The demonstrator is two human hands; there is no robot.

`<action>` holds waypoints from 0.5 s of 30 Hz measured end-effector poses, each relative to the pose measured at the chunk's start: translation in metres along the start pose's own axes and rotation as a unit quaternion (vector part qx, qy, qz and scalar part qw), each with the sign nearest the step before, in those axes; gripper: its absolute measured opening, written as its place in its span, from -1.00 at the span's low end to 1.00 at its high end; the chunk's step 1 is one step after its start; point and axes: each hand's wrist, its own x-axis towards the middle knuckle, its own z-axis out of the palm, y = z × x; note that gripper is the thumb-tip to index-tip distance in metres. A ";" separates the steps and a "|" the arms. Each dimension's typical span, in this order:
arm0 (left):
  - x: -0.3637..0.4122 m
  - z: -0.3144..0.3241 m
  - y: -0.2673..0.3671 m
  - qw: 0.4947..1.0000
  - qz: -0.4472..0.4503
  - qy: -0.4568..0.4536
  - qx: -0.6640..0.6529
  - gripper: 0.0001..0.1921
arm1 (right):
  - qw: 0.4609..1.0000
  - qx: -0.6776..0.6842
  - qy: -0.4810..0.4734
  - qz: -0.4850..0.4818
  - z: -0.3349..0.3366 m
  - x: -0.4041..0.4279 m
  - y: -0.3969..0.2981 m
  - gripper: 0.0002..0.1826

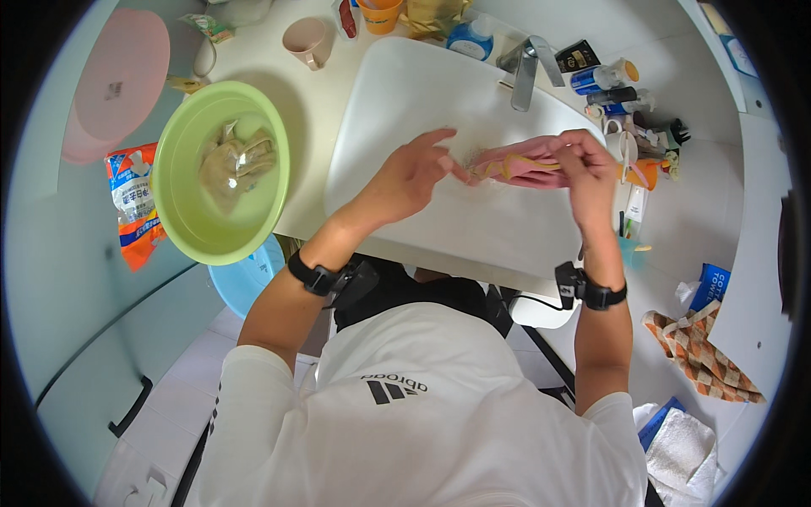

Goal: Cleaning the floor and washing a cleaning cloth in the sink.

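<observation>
Over the white washbasin (pixel 405 82), my right hand (pixel 586 168) pinches one end of a wet pink cloth with a yellow edge (pixel 529 166). The cloth stretches left across the basin towards its middle. My left hand (pixel 415 174) is by the cloth's left end, fingers spread; whether a fingertip touches the cloth I cannot tell. To the left, a light green plastic basin (pixel 166 158) holds cloudy water and a soaked beige cloth (pixel 237 165). The chrome faucet (pixel 526 73) stands at the basin's far right edge.
A pink cup (pixel 307 43), an orange cup (pixel 380 14) and a blue bottle (pixel 471 39) stand behind the washbasin. Several bottles and tubes crowd the right side. An orange and white plastic packet (pixel 134 203) lies left of the green basin; a blue basin (pixel 250 275) is below it.
</observation>
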 end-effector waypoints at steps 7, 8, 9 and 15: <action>0.050 0.019 0.063 0.958 0.267 -0.079 -0.070 -0.51 | 0.989 0.093 0.091 -0.065 -0.023 -0.018 -0.099 -0.91; 0.054 0.025 0.073 0.957 0.269 -0.082 -0.069 -0.51 | 0.989 0.116 0.075 -0.061 -0.024 -0.016 -0.100 -0.91; 0.059 0.032 0.082 0.954 0.281 -0.080 -0.064 -0.52 | 0.987 0.139 0.060 -0.057 -0.026 -0.014 -0.101 -0.91; 0.072 0.039 0.092 0.957 0.280 -0.063 -0.035 -0.60 | 0.979 0.197 0.029 -0.034 -0.019 -0.011 -0.096 -0.91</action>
